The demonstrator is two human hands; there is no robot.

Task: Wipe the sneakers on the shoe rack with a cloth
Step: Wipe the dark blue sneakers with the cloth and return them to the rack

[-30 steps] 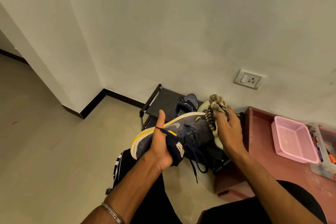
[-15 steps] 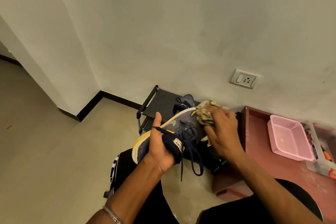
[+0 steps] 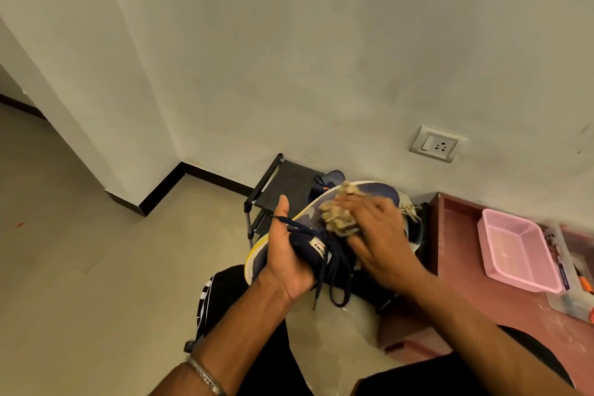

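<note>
— Where do we have the navy fabric sneaker with the yellow-and-white sole (image 3: 318,222)?

— Up in the air in front of us, over the pale tiled floor (image 3: 96,251), just ahead of the low black metal shoe rack (image 3: 283,183) by the white wall (image 3: 289,42). Its long axis runs from lower left, near us, to upper right, toward the wall; the toe is the far end and the heel with the tongue label sits in our left hand (image 3: 286,254). Dark laces hang loose below it.

— How do our hands lie?

— The left hand comes up from below, palm toward us, thumb straight up, the fingers wrapped round the heel end and gripping it. The right hand (image 3: 373,235) lies palm-down on the shoe's upper, blurred, its fingers pressing a crumpled beige cloth (image 3: 337,212) against the fabric; we cannot tell whether they curl round the cloth or lie flat on it.

— And around that?

— A second navy sneaker (image 3: 331,177) rests on the rack behind. To the right, a reddish-brown low tabletop (image 3: 456,267) carries a pink plastic basket (image 3: 517,251). A white wall socket (image 3: 437,144) sits above it.
</note>
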